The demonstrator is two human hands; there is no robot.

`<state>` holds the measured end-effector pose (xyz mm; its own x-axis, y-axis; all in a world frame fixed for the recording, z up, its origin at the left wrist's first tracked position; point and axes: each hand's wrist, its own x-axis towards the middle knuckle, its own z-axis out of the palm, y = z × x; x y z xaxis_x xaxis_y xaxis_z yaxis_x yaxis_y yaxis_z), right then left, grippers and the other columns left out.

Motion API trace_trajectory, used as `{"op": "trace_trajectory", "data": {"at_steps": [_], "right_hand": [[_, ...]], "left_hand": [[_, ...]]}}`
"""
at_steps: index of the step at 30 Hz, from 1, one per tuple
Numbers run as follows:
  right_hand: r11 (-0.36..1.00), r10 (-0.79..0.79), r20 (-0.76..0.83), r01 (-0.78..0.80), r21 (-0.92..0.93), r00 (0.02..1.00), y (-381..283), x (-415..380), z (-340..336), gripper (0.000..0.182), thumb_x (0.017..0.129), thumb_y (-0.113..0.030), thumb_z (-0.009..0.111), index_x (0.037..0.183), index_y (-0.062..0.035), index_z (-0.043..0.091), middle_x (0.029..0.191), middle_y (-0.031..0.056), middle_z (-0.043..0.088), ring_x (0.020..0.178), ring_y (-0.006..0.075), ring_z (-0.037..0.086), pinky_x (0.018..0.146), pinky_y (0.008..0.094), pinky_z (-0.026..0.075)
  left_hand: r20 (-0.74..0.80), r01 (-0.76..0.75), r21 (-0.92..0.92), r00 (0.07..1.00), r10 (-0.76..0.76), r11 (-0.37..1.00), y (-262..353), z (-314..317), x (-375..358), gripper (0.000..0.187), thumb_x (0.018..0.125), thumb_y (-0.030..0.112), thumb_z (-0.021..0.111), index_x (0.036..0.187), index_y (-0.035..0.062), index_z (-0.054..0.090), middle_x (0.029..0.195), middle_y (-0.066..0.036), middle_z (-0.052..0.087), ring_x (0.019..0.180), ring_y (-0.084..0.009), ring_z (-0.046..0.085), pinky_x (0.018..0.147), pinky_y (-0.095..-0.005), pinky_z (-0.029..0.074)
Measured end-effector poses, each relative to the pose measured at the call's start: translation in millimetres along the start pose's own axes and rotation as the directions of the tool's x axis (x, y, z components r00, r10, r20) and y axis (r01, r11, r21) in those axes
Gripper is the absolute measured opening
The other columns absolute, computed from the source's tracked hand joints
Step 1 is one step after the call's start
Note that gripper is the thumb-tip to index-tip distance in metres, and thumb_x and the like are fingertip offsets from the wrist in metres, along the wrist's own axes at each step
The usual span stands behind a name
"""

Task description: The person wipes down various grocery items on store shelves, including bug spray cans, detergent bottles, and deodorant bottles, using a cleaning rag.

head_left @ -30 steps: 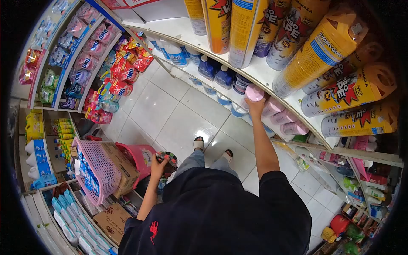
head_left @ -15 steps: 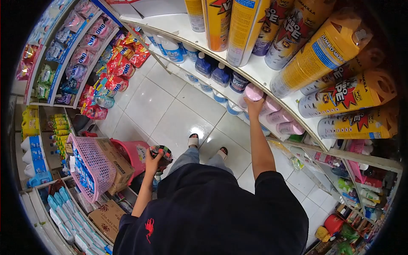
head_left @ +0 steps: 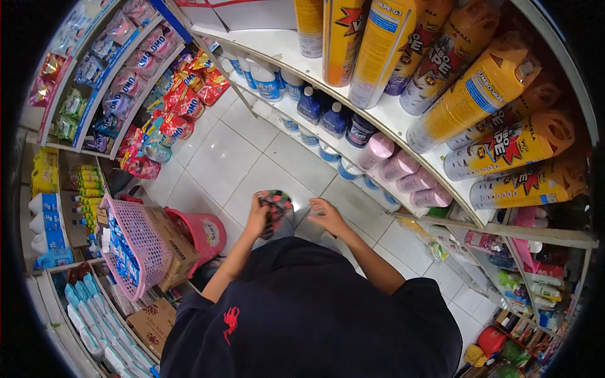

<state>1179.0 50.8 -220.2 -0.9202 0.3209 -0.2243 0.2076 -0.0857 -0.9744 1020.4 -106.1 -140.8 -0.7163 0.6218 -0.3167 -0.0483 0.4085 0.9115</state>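
My left hand (head_left: 257, 216) is closed around a dark cloth (head_left: 276, 206) with red and green patches, held in front of my body above the floor. To its right, my right hand (head_left: 327, 217) is empty, with its fingers apart and pointing toward the cloth. Pink-lidded tubs (head_left: 379, 150) stand in a row on the lower shelf (head_left: 287, 118), up and to the right of my right hand. Beside them are dark blue bottles (head_left: 333, 120) and a dark tub (head_left: 360, 130).
Yellow spray cans (head_left: 469, 91) line the upper shelf (head_left: 394, 120). At left are a pink basket (head_left: 135, 252), a cardboard box (head_left: 173, 242) and a pink bucket (head_left: 205, 233). Detergent bags (head_left: 179, 101) fill the far-left racks. Pale tiles (head_left: 236, 151) cover the floor between the shelves.
My right hand has let go of a pink-lidded tub on the lower shelf and come back toward my body. My left hand has moved right and slightly up with the cloth.
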Motion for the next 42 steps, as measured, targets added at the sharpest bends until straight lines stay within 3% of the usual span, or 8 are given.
{"op": "trace_trajectory", "data": {"at_steps": [4, 8, 11, 17, 23, 27, 33, 42], "right_hand": [[0.899, -0.028, -0.280, 0.147, 0.412, 0.960, -51, 12, 35, 0.060, 0.068, -0.008, 0.067, 0.119, -0.0042, 0.034, 0.111, 0.0087, 0.046, 0.104, 0.0153, 0.042, 0.083, 0.0283, 0.038], [0.983, -0.094, -0.424, 0.152, 0.105, 0.901, -37, 46, -3, 0.044, 0.072, -0.003, 0.061, 0.111, -0.0025, 0.041, 0.102, 0.0059, 0.050, 0.094, 0.0136, 0.049, 0.082, 0.0268, 0.039], [0.976, -0.042, -0.538, 0.151, 0.159, 0.842, -23, 48, -26, 0.035, 0.070, -0.001, 0.060, 0.103, -0.0018, 0.047, 0.092, 0.0036, 0.054, 0.086, 0.0118, 0.051, 0.076, 0.0248, 0.041], [0.993, 0.106, -0.782, -0.020, 0.119, 0.614, -50, 57, -1, 0.027, 0.065, 0.004, 0.057, 0.091, -0.0014, 0.052, 0.079, 0.0018, 0.055, 0.071, 0.0089, 0.050, 0.065, 0.0204, 0.039], [0.997, 0.028, -0.957, 0.056, 0.047, 0.289, -51, 55, 59, 0.023, 0.064, 0.005, 0.057, 0.087, -0.0001, 0.053, 0.074, 0.0029, 0.054, 0.067, 0.0103, 0.049, 0.060, 0.0229, 0.040], [0.961, 0.052, -0.981, -0.276, -0.002, 0.189, -61, 22, 104, 0.022, 0.064, 0.005, 0.056, 0.085, 0.0010, 0.052, 0.073, 0.0064, 0.053, 0.069, 0.0102, 0.048, 0.058, 0.0237, 0.042], [0.964, 0.136, -0.991, -0.227, 0.136, -0.018, -68, -7, 141, 0.021, 0.064, 0.004, 0.057, 0.085, 0.0017, 0.051, 0.073, 0.0060, 0.052, 0.070, 0.0097, 0.048, 0.058, 0.0245, 0.043], [0.954, 0.196, -0.981, -0.231, 0.190, 0.004, -65, -2, 151, 0.022, 0.065, 0.002, 0.057, 0.087, 0.0010, 0.052, 0.074, 0.0046, 0.053, 0.072, 0.0096, 0.049, 0.060, 0.0254, 0.045]], "left_hand": [[0.267, 0.084, -0.217, 0.963, -0.023, 0.973, 15, 40, 35, 0.037, 0.077, 0.016, 0.053, 0.107, 0.0038, 0.036, 0.098, -0.011, 0.049, 0.088, -0.0163, 0.048, 0.076, -0.0298, 0.041], [0.639, 0.359, -0.555, 0.761, 0.108, 0.751, 14, 62, 79, 0.054, 0.080, 0.023, 0.050, 0.127, 0.0109, 0.025, 0.118, -0.007, 0.039, 0.107, -0.0145, 0.038, 0.087, -0.0282, 0.033], [0.704, 0.267, -0.364, 0.706, 0.076, 0.892, 20, 47, 129, 0.050, 0.081, 0.024, 0.049, 0.125, 0.0101, 0.029, 0.119, -0.006, 0.038, 0.110, -0.0137, 0.035, 0.089, -0.0274, 0.030], [0.347, -0.245, -0.025, 0.907, 0.239, 0.969, -13, 29, 286, 0.043, 0.067, 0.013, 0.063, 0.105, 0.0030, 0.047, 0.094, -0.010, 0.051, 0.082, -0.0201, 0.050, 0.074, -0.0271, 0.040], [0.331, -0.493, 0.230, 0.850, 0.408, 0.839, -36, 36, 408, 0.055, 0.061, 0.015, 0.066, 0.108, -0.0013, 0.044, 0.105, -0.017, 0.049, 0.095, -0.0295, 0.048, 0.082, -0.0336, 0.038], [0.431, -0.645, 0.235, 0.740, 0.517, 0.727, -30, 55, 446, 0.062, 0.057, 0.016, 0.068, 0.108, -0.0062, 0.042, 0.112, -0.021, 0.045, 0.106, -0.0319, 0.042, 0.092, -0.0346, 0.031], [0.518, -0.650, 0.393, 0.741, 0.427, 0.651, -30, 77, 446, 0.075, 0.047, 0.008, 0.074, 0.112, -0.0005, 0.039, 0.111, -0.022, 0.042, 0.106, -0.0366, 0.038, 0.091, -0.0359, 0.031], [0.559, -0.611, 0.425, 0.757, 0.338, 0.668, -15, 66, 434, 0.062, 0.049, 0.014, 0.076, 0.100, -0.0001, 0.045, 0.102, -0.020, 0.049, 0.095, -0.0347, 0.047, 0.082, -0.0361, 0.038]]}}
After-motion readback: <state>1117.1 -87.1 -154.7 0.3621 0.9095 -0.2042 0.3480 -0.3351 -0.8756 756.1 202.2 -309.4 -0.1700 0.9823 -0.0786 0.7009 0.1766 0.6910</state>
